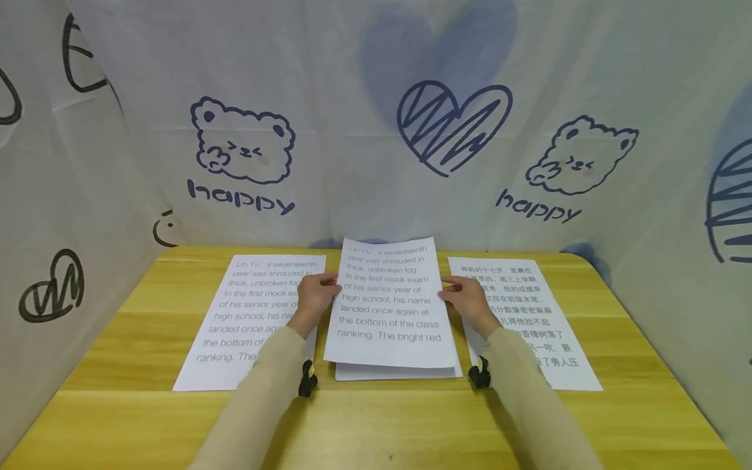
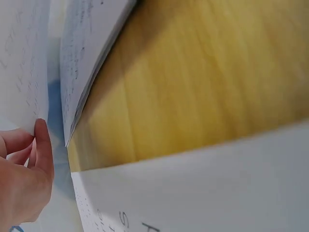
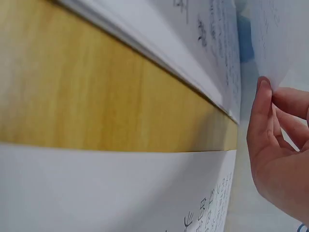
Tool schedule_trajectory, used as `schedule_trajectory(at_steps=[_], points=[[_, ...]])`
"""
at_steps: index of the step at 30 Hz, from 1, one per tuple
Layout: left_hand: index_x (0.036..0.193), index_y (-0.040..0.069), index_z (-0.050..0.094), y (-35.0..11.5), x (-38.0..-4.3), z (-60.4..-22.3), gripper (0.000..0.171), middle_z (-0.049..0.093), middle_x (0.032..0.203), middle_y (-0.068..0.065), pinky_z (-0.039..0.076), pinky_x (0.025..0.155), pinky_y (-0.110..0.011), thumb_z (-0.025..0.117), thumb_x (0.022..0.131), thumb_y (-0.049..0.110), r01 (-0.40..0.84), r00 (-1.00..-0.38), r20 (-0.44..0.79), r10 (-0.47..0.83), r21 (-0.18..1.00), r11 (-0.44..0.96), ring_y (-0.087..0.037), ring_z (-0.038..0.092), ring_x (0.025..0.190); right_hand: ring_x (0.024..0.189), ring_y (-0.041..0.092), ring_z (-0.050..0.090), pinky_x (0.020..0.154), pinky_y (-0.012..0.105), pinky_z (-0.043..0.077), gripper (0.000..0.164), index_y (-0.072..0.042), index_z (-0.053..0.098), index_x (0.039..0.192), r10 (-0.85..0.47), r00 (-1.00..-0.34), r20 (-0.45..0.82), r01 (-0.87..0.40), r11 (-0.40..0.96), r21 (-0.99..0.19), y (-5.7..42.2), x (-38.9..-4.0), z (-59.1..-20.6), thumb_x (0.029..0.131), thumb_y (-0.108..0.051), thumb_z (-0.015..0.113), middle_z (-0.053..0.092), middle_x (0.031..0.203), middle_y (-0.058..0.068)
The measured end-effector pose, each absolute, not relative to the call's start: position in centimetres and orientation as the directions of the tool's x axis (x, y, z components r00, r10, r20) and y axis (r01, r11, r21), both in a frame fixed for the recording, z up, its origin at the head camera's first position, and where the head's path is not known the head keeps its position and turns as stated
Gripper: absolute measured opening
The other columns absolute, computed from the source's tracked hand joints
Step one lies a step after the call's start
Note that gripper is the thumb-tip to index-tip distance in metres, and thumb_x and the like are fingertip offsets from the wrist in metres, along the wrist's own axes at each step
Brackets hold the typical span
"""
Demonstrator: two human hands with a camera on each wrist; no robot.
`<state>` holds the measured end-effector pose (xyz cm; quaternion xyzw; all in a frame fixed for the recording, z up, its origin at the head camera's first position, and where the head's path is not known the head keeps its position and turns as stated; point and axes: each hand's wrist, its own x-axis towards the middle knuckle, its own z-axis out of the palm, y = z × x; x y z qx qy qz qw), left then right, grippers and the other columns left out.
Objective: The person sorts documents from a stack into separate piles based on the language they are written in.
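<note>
Head view: printed English sheet [image 1: 388, 303] raised and tilted above middle stack of paper [image 1: 399, 374] on desk [image 1: 376, 431], between English page [image 1: 249, 313] at left and Chinese page [image 1: 531, 303] at right. Left hand [image 1: 316, 297] and right hand [image 1: 470, 301] pinch its opposite side edges, probably so thin paper stays even and unfolded. Side pages lie flat, well apart, seemingly so each reads separately. Patterned cloth [image 1: 346, 156] behind.

Left wrist view: thumb and fingers pinch sheet's edge; gap shows between sheet and stack.

Right wrist view: matching pinch at other edge, perhaps to balance hold.
</note>
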<state>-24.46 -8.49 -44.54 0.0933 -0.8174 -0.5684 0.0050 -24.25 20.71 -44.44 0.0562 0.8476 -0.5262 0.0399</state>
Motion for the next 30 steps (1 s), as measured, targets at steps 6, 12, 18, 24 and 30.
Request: schedule_trajectory(at_steps=[6,12,18,24,30], points=[[0.128,-0.003,0.059,-9.3,-24.4,-44.2,0.037,0.061,0.119,-0.019,0.048,0.094,-0.033,0.061,0.091,0.0,-0.204,-0.975,-0.179,-0.132,0.955,0.213,-0.027,0.057,0.111,0.099,0.026,0.06,0.085,0.031,0.053,0.044,0.007,0.051,0.134,0.026,-0.99,-0.138,0.137,0.375,-0.917,21.3,-24.2,-43.8,0.092,0.0,0.061,0.059,0.112,0.022],[0.129,-0.005,0.057,-9.6,-24.3,-43.8,0.038,0.059,0.12,-0.02,0.048,0.094,-0.033,0.06,0.091,-0.003,-0.187,-0.981,-0.175,-0.085,0.969,0.161,-0.028,0.057,0.112,0.1,0.025,0.06,0.088,0.034,0.052,0.042,0.005,0.053,0.134,0.051,-0.989,-0.139,0.148,0.344,-0.927,21.3,-23.9,-43.5,0.092,-0.002,0.061,0.06,0.114,0.021],[0.13,-0.004,0.056,-10.7,-24.1,-43.3,0.038,0.059,0.119,-0.018,0.048,0.094,-0.033,0.06,0.092,-0.002,-0.195,-0.981,-0.187,-0.057,0.964,0.183,-0.027,0.057,0.11,0.095,0.02,0.059,0.084,0.028,0.053,0.043,0.002,0.055,0.134,0.095,-0.986,-0.136,0.159,0.299,-0.941,20.4,-23.2,-44.5,0.092,-0.004,0.063,0.06,0.112,0.018],[0.131,-0.002,0.056,-12.1,-23.7,-43.2,0.039,0.059,0.118,-0.018,0.049,0.092,-0.032,0.06,0.093,0.001,-0.184,-0.983,-0.179,-0.04,0.956,0.229,-0.028,0.06,0.109,0.094,0.021,0.059,0.082,0.028,0.053,0.041,-0.001,0.058,0.132,0.13,-0.982,-0.14,0.172,0.285,-0.943,18.9,-22.9,-45.1,0.091,-0.003,0.063,0.06,0.108,0.015],[0.134,-0.001,0.054,-14.5,-23.1,-42.8,0.041,0.058,0.121,-0.018,0.049,0.093,-0.032,0.059,0.094,0.005,-0.15,-0.988,-0.15,-0.02,0.95,0.276,-0.028,0.058,0.111,0.098,0.025,0.061,0.084,0.029,0.053,0.042,-0.002,0.057,0.133,0.104,-0.986,-0.131,0.156,0.296,-0.942,16.8,-22.6,-44.1,0.091,-0.002,0.062,0.06,0.11,0.016]])
